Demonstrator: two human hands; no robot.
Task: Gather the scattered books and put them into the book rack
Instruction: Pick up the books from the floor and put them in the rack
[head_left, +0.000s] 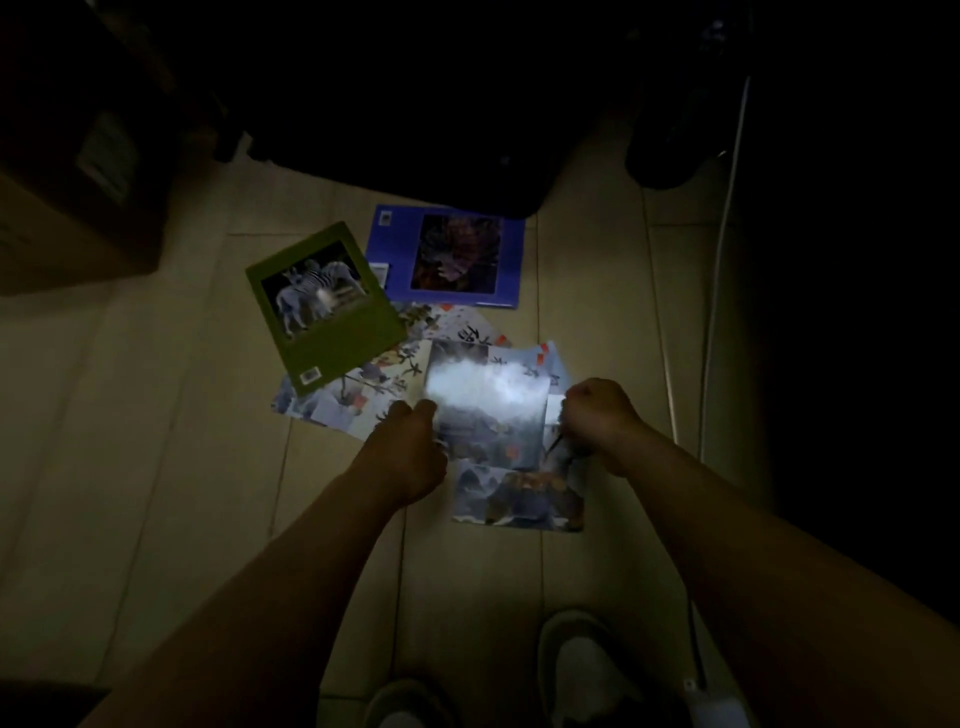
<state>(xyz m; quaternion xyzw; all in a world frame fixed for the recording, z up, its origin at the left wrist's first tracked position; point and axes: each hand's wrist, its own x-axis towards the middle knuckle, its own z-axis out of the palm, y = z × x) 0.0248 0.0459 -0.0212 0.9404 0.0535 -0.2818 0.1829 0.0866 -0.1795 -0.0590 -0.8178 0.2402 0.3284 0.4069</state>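
Left hand (410, 452) and right hand (597, 415) curled, gripping landscape book (488, 431) by its edges, brush writing illegible

Dim, vignetted; glare on glossy cover (485, 387)

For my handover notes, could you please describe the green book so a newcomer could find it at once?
Look down at the tiled floor. The green book lies farthest left, beside the blue book. Only its cover shows zebras.

Brush characters on painted book cover (470, 330), too blurred to read
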